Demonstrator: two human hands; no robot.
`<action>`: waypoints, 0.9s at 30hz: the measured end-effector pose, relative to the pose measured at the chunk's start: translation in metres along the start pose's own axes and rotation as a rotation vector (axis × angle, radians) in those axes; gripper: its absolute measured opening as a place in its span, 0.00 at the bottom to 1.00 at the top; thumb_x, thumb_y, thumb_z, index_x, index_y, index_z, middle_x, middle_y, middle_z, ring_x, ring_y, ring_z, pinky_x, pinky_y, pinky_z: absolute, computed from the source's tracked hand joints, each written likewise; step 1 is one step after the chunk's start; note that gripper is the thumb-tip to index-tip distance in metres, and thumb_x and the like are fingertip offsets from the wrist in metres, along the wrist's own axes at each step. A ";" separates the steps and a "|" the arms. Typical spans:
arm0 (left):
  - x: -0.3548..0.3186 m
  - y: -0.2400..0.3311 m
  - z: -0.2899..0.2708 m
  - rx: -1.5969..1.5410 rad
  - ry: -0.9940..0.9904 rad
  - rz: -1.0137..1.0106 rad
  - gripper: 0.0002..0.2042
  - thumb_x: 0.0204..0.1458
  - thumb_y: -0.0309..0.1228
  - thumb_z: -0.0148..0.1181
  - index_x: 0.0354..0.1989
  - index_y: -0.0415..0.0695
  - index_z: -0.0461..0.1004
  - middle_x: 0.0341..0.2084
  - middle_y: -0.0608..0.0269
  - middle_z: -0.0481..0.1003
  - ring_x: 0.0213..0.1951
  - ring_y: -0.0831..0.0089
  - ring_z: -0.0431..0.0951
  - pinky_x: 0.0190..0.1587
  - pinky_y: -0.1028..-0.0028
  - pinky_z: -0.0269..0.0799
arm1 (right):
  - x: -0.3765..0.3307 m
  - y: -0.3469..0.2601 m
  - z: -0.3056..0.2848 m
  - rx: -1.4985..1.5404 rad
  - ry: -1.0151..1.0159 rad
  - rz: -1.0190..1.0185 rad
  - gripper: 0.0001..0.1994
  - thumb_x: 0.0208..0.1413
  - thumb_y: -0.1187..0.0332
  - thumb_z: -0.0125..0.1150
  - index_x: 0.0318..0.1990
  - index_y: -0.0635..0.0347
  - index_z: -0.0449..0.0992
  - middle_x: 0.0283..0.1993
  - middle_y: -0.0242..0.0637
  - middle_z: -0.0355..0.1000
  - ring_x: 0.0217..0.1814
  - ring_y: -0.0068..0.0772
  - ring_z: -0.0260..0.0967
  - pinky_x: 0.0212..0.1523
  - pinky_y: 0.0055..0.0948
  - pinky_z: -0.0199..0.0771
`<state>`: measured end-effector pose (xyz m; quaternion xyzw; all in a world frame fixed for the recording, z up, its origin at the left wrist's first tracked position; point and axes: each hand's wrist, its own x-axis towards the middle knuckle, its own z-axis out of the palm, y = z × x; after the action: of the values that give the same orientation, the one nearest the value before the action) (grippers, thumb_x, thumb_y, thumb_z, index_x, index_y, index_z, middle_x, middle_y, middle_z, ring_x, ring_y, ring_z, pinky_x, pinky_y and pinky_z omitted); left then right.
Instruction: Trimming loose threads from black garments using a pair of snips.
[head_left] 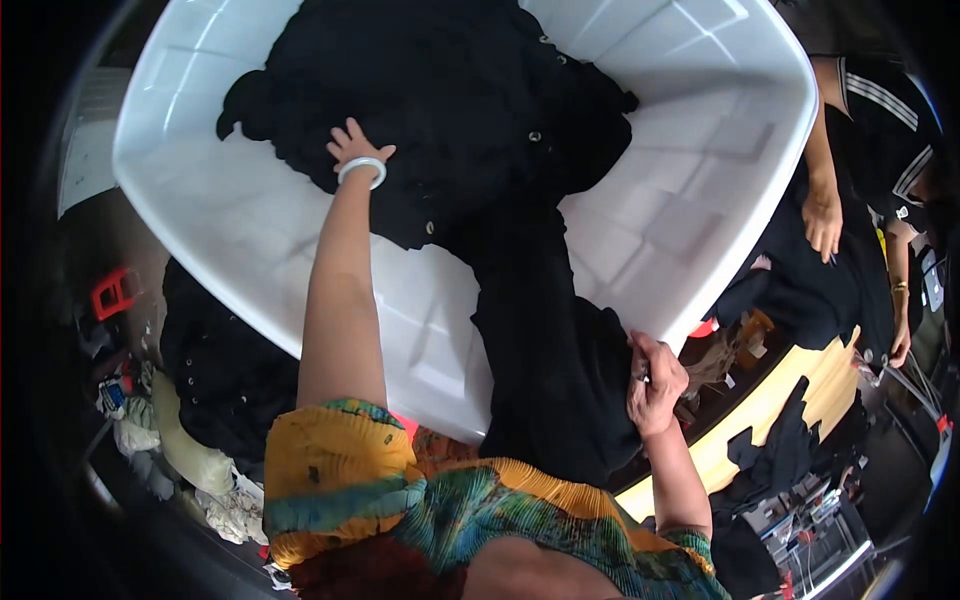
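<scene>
My left hand [357, 150], with a pale bangle [362, 172] at its wrist, lies with fingers spread on a heap of black garments [430, 110]. The heap sits inside a large white plastic tub [660, 210], and several round buttons show on the cloth. From it a long black piece of fabric [535, 330] hangs over the tub's near rim toward my body. At that piece's right edge, close to the tub's corner, is my right hand [655, 385], its fingers curled closed. Something small and dark shows in its grip, too small to name.
Another person's hand [823, 222] rests over black cloth [820, 290] at the right. Below is a light wooden table [800, 375] with black pieces [785, 450]. More black garments [215, 370] lie left of the tub, near a red stool [115, 292] and a pale bundle [185, 440].
</scene>
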<state>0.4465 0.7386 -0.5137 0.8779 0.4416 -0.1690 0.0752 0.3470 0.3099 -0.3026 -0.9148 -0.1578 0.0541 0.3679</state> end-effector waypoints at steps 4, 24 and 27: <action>0.024 -0.015 0.031 0.195 -0.203 -0.085 0.38 0.32 0.45 0.64 0.55 0.61 0.51 0.59 0.59 0.35 0.57 0.43 0.40 0.52 0.54 0.55 | -0.004 0.006 0.001 -0.034 -0.027 -0.015 0.09 0.44 0.82 0.45 0.34 0.68 0.68 0.21 0.40 0.66 0.23 0.32 0.66 0.27 0.21 0.64; -0.294 0.063 -0.073 -0.183 -1.991 0.142 0.41 0.41 0.66 0.26 0.57 0.45 0.50 0.53 0.60 0.57 0.51 0.64 0.60 0.54 0.69 0.50 | -0.055 0.006 -0.019 0.168 0.047 0.419 0.14 0.46 0.73 0.53 0.43 0.62 0.64 0.32 0.38 0.66 0.34 0.28 0.64 0.38 0.22 0.64; -0.316 0.063 -0.075 -0.538 -1.983 -0.113 0.37 0.43 0.62 0.37 0.52 0.44 0.58 0.50 0.61 0.62 0.51 0.67 0.62 0.53 0.71 0.53 | -0.059 -0.003 -0.027 0.264 -0.048 0.432 0.21 0.46 0.61 0.55 0.45 0.60 0.62 0.32 0.47 0.68 0.34 0.38 0.69 0.36 0.28 0.67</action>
<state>0.3397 0.4844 -0.3298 0.2757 0.2449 -0.7164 0.5922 0.2965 0.2751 -0.2816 -0.8698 0.0409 0.1732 0.4603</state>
